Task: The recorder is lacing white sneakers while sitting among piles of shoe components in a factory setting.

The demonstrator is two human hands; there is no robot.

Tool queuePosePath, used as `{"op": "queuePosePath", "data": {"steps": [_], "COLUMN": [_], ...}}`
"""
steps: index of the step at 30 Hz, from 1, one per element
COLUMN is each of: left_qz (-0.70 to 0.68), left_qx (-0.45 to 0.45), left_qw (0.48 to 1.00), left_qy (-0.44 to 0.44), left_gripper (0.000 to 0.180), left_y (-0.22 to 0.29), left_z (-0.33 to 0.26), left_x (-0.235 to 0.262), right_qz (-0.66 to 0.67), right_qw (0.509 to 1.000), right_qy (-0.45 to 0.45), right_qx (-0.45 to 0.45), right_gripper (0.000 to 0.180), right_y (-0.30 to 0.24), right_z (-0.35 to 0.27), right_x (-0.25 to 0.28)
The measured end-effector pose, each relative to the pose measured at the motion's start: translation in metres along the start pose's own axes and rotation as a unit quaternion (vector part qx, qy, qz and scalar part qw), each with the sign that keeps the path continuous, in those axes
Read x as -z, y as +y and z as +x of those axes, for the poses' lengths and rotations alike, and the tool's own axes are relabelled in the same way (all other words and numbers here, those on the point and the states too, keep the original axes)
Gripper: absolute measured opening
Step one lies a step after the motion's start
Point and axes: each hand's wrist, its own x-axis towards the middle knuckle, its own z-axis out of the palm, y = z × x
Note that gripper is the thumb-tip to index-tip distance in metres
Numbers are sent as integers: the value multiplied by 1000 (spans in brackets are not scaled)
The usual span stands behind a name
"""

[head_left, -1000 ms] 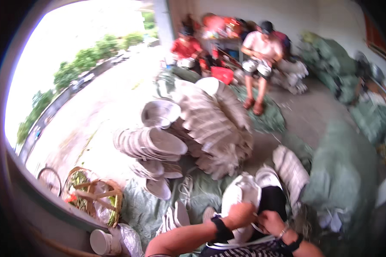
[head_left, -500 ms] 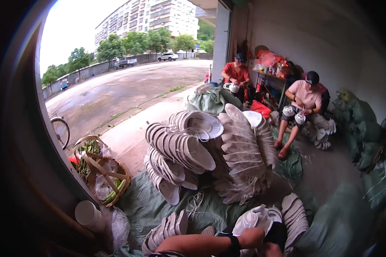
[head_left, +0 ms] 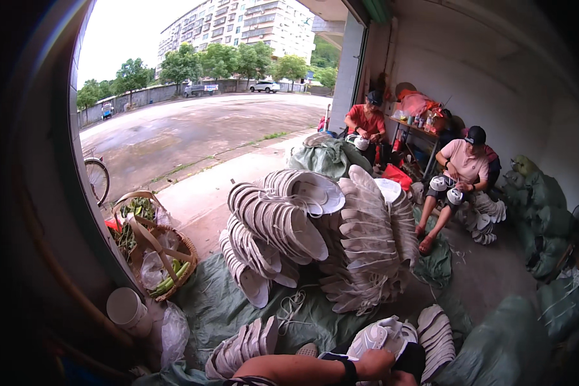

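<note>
A white shoe upper (head_left: pixel 374 337) rests near my dark-clothed knee at the lower edge, with part of a second white upper beside it. My left hand (head_left: pixel 374 365), with a black band at its wrist, is at the near side of this upper. Its fingers are curled closed, and what lies inside them is hidden. Only a bit of my right hand (head_left: pixel 402 378) shows, low and close to the left one; its fingers are out of sight. Nested white-grey uppers (head_left: pixel 435 341) stand to the right of my hands, and another short row (head_left: pixel 243 347) lies to the left.
Large stacks of shoe uppers (head_left: pixel 283 222) stand ahead on a green sheet (head_left: pixel 206 293). At left are a wicker basket (head_left: pixel 190 257) with greens and a white bucket (head_left: pixel 127 309). Two people (head_left: pixel 463 161) handle uppers farther back. Green sacks (head_left: pixel 508 341) lie at right.
The view has shifted slightly, so the background sits farther right and lower. My hands remain close together by the white upper, with little visible movement.
</note>
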Motion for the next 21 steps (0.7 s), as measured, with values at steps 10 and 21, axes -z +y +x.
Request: {"op": "queuePosePath", "data": {"steps": [10, 21], "left_qz": [4, 34], "left_qx": [-45, -13], "left_qw": [998, 999], "left_qy": [50, 18], "left_gripper": [17, 16], "left_y": [-5, 9], "left_z": [-2, -13], "left_x": [-17, -10], "right_qz": [-316, -187], "right_qw": [881, 945], "right_qy": [225, 192], "right_qx": [270, 189], "right_gripper": [16, 16], "right_y": [57, 44], "right_z": [16, 13], "right_x": [-10, -18]}}
